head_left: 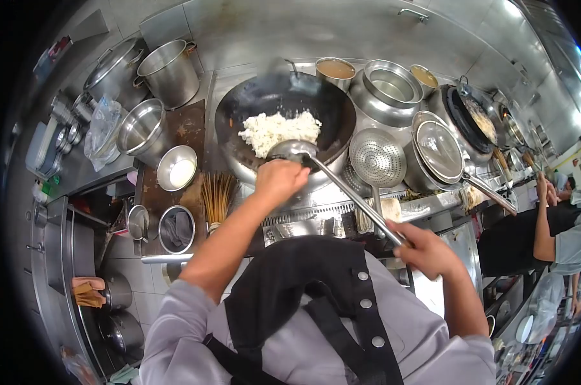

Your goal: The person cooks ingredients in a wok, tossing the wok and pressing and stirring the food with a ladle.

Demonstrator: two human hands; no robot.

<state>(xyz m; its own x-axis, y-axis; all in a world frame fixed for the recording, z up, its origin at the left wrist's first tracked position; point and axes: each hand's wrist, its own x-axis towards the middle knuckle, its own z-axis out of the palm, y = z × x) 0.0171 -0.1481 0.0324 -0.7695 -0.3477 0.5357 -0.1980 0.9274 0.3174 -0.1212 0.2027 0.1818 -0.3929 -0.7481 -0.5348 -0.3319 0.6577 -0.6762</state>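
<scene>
A large dark wok (332,106) sits on the range in front of me, with a mound of white rice (281,130) in it. My left hand (281,182) is closed in a fist at the wok's near rim; the part it grips is hidden under the fingers. My right hand (428,250) is wrapped round the end of a long metal ladle (349,190). The ladle's bowl lies over the near edge of the rice, just beyond my left hand. Right of the wok rests a perforated skimmer (377,157), close to the ladle's shaft.
Left of the wok are a bamboo brush (218,197), a small bowl with white contents (177,168) and metal pots (170,74). A pot of brown liquid (335,68) and strainers (439,151) stand to the right. Another person (550,237) works at the far right.
</scene>
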